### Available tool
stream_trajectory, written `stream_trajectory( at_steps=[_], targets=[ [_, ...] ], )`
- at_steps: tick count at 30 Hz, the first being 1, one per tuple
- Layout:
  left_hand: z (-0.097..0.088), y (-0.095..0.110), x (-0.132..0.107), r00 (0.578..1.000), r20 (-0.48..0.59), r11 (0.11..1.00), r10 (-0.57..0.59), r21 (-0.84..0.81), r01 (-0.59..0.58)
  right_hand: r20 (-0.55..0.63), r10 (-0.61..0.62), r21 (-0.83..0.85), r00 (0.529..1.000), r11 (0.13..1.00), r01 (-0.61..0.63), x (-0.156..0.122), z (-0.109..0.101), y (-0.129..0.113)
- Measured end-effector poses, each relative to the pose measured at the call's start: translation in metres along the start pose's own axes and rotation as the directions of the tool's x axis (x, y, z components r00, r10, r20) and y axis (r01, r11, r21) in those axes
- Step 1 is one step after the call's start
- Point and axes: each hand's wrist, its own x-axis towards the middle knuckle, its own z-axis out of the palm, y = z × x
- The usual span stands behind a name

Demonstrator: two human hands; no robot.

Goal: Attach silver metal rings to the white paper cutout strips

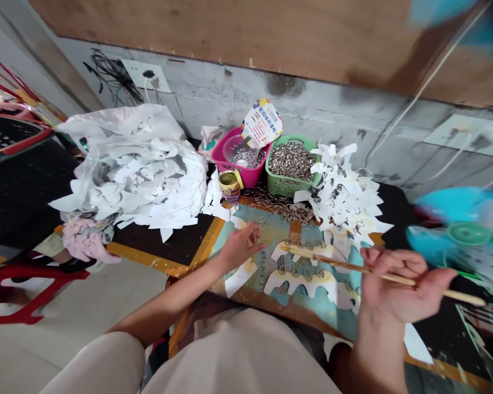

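Observation:
My right hand, palm turned up, grips a slim wooden paintbrush. Its yellowish tip reaches over a scalloped white cut-out piece that carries metal rings and yellow smears. A second white piece with rings along its upper edge lies just below. On the left, my left hand hovers over the board, fingers curled and thumb apart, with no object visible between them. Close to its fingertips is a loose metal ring. Another white strip lies partly under that hand.
A small open jar stands before a pink basket and a green basket full of metal rings. White cut-outs pile up left and right. Loose rings lie between. A red stool stands left.

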Motion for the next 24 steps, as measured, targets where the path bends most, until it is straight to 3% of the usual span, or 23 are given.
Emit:
stream_trajectory(
  at_steps=[4, 8, 11, 15, 19, 24],
  targets=[
    [0.013, -0.001, -0.035, 0.998, 0.011, 0.958, 0.062, 0.278, -0.062, 0.039, -0.017, 0.023, 0.999, 1.000, 0.016, 0.009, 0.012, -0.014],
    [0.023, -0.008, -0.046, 0.998, 0.033, 0.898, 0.049, 0.435, -0.058, 0.020, 0.049, 0.055, 0.999, 0.997, -0.050, 0.002, 0.017, -0.008],
    [0.025, -0.009, -0.049, 0.999, 0.030, 0.883, 0.044, 0.467, -0.053, -0.028, 0.099, 0.049, 0.995, 0.994, -0.097, -0.004, 0.015, -0.005],
    [0.018, -0.008, -0.053, 0.993, -0.051, 0.907, 0.102, 0.415, -0.072, -0.060, 0.115, 0.040, 0.992, 0.993, -0.113, -0.006, 0.005, -0.007],
    [0.005, -0.009, -0.037, 0.995, -0.071, 0.927, 0.075, 0.373, -0.043, -0.036, 0.113, 0.067, 0.993, 0.992, -0.110, -0.005, -0.004, -0.009],
    [0.002, -0.017, 0.018, 0.997, 0.070, 0.910, 0.041, 0.409, -0.066, -0.012, 0.102, 0.086, 0.995, 0.991, -0.100, -0.007, -0.006, -0.004]
  ],
)
